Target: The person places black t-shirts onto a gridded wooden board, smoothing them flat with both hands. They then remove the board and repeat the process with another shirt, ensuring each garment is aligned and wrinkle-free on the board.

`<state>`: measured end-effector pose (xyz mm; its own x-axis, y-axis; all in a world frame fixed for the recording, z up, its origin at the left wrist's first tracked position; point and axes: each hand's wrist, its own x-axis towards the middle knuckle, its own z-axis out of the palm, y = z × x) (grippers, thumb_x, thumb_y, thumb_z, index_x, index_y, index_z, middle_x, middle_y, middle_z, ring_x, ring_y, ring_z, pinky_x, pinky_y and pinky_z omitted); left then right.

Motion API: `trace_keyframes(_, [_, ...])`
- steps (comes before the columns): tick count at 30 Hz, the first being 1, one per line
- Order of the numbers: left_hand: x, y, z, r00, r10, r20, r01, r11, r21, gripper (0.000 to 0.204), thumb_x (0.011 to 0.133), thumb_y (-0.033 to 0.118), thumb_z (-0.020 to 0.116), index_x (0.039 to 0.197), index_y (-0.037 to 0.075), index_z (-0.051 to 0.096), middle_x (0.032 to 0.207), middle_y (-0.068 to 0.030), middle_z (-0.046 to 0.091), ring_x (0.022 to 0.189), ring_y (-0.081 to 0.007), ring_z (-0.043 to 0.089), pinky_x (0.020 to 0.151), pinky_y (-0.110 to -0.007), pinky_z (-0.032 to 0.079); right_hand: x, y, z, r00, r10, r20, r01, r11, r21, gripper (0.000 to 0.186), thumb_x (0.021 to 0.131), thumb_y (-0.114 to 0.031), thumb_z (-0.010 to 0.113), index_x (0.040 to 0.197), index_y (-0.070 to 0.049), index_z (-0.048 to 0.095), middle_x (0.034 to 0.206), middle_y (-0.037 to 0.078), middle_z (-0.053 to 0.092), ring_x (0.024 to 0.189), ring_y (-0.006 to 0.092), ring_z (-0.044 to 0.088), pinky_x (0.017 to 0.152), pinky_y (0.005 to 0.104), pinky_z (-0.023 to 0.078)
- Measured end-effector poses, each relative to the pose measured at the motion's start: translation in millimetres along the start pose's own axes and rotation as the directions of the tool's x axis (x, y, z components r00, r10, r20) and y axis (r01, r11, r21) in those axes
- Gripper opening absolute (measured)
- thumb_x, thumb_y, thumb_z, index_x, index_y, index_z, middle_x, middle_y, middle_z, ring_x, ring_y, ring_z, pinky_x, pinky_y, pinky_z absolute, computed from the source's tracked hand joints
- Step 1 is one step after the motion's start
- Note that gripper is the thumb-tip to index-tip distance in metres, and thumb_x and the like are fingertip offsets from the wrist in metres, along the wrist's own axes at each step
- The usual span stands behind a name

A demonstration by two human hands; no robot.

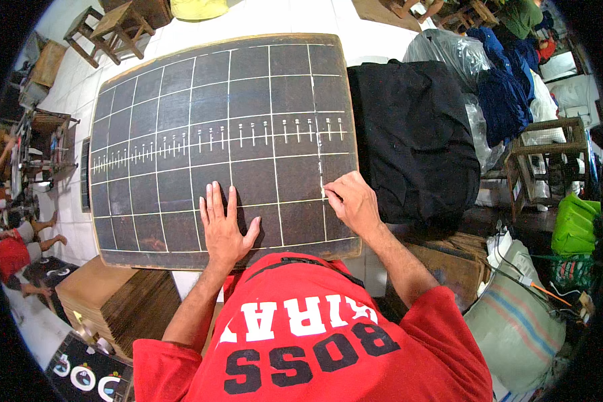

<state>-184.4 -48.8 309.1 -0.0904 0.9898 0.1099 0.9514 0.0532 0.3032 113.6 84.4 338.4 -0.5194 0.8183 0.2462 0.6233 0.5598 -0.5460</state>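
A dark board (174, 107) marked with a pale grid and a row of short ticks lies before me, its wooden edge showing. My left hand (224, 231) rests flat on its near part, fingers spread and holding nothing. On the right side of the board, my right hand (352, 204) pinches a small white piece that looks like chalk (324, 193). Its tip touches a vertical grid line, where a brighter, broken white stroke runs up toward the ticks. Most of the white piece is hidden by my fingers.
Black folded cloth (412, 141) lies against the board's right edge. Beyond it are clear plastic bags (449, 53) and a wooden stool (546, 151). At lower left stands a stack of brown boards (114, 301); a person in red (13, 254) sits farther left. A large woven sack (516, 321) sits at lower right.
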Motion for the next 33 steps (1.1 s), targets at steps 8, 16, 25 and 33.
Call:
trace_keyframes(8, [0.3, -0.4, -1.5, 1.000, -0.021, 0.001, 0.021, 1.000, -0.012, 0.091, 0.090, 0.049, 0.075, 0.160, 0.001, 0.043, 0.169, -0.0320, 0.027, 0.161, -0.0444, 0.022, 0.130, -0.061, 0.016, 13.7, 1.0, -0.1, 0.994, -0.017, 0.111, 0.023, 0.998, -0.051, 0.010, 0.083, -0.006, 0.080, 0.092, -0.004, 0.075, 0.088, 0.009, 0.070, 0.093, 0.0303, 0.066, 0.082, 0.0410, 0.056])
trace_keyframes(16, [-0.6, 0.4, -3.6, 0.999, -0.018, -0.042, 0.015, 0.999, -0.051, 0.088, 0.088, 0.044, 0.078, 0.158, 0.001, 0.045, 0.168, -0.0308, 0.030, 0.160, -0.0447, 0.025, 0.130, -0.060, 0.018, 20.4, 5.3, -3.9, 0.957, -0.027, 0.287, 0.061, 0.992, -0.108, 0.009, 0.086, -0.011, 0.079, 0.094, -0.007, 0.076, 0.092, 0.007, 0.070, 0.099, 0.0295, 0.064, 0.087, 0.0411, 0.057])
trace_keyframes(25, [-0.7, -0.1, -2.4, 0.999, -0.017, -0.040, 0.016, 0.999, -0.041, 0.088, 0.089, 0.045, 0.077, 0.158, 0.001, 0.045, 0.168, -0.0308, 0.030, 0.160, -0.0447, 0.025, 0.130, -0.060, 0.018, 17.2, -1.4, -9.5, 0.942, -0.038, 0.334, 0.092, 0.985, -0.147, 0.015, 0.082, -0.010, 0.081, 0.096, -0.005, 0.079, 0.094, 0.008, 0.074, 0.098, 0.0302, 0.067, 0.088, 0.0413, 0.057])
trace_keyframes(33, [-0.5, 0.0, -3.8, 0.999, -0.012, -0.038, 0.010, 0.999, -0.054, 0.089, 0.089, 0.044, 0.078, 0.158, 0.001, 0.044, 0.168, -0.0308, 0.029, 0.159, -0.0454, 0.025, 0.130, -0.060, 0.018, 13.8, -0.1, -13.5, 0.921, -0.022, 0.388, 0.068, 0.992, -0.105, 0.013, 0.084, -0.011, 0.080, 0.096, -0.006, 0.079, 0.093, 0.008, 0.074, 0.097, 0.0301, 0.067, 0.088, 0.0424, 0.056])
